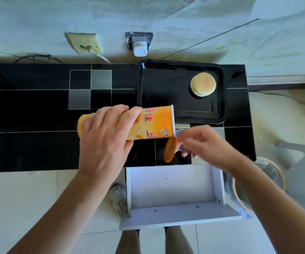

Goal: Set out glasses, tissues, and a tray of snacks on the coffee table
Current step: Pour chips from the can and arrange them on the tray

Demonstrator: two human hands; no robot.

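Our left hand [102,142] grips an orange can [144,123] around its middle, fingers and thumb curled on it. We hold the can almost on its side, at the centre of the frame, with its open mouth toward the right. At the mouth an orange chip [170,150] hangs down, just under the rim. Our right hand [206,143] is just right of the mouth, blurred; its fingers are curled and seem to hold a pale lid [179,133], but we cannot tell the grip for sure.

Above the can, in the upper right of the frame, a black tray [166,85] lies on the black table [38,110]. One round pale cake [203,84] sits in the tray's right part, well apart from the can.

Below the table edge, in the lower middle, a white drawer [173,184] stands pulled out. Left of it we see a shoe [118,198] on the floor. At the right edge is a round basket [258,182]. On the wall at the top are two sockets [83,43], one with a white plug [139,49].
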